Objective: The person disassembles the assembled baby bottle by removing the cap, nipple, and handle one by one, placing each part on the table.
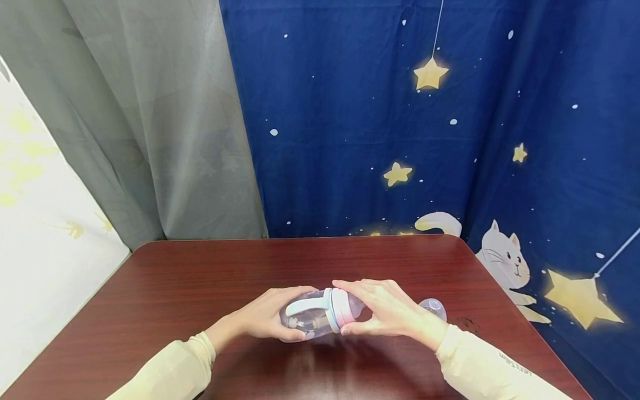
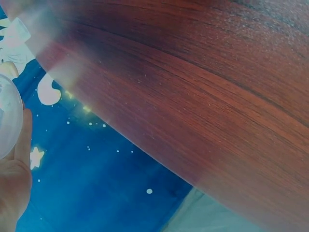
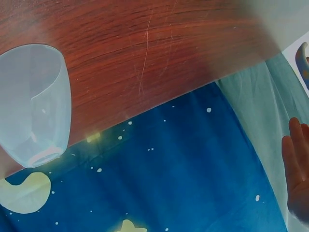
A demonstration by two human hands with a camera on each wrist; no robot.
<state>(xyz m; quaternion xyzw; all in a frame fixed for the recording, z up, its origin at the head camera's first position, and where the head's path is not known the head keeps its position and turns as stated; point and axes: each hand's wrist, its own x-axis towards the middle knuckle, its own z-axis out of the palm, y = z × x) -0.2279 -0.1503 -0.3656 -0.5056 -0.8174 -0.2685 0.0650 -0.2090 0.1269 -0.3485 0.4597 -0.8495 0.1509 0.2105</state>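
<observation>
A clear baby bottle (image 1: 313, 328) with a pale blue handle lies on its side, held just over or on the table; which of the two I cannot tell. My left hand (image 1: 262, 315) grips the rounded base end of its body. At the other end, my right hand (image 1: 385, 309) has thumb and fingers round the pink collar (image 1: 343, 306), and the teat sits largely behind that hand. A see-through cap (image 1: 434, 307) stands beside my right wrist. The right wrist view shows this cap (image 3: 36, 106) large, with part of my right hand (image 3: 299, 169) at the edge.
Under everything is a dark red wooden table (image 1: 200, 278) with rounded far corners. Behind it hang a grey curtain (image 1: 195, 139) and a blue curtain (image 1: 340, 111) printed with stars and a white cat. A white panel (image 1: 45, 239) borders the left side.
</observation>
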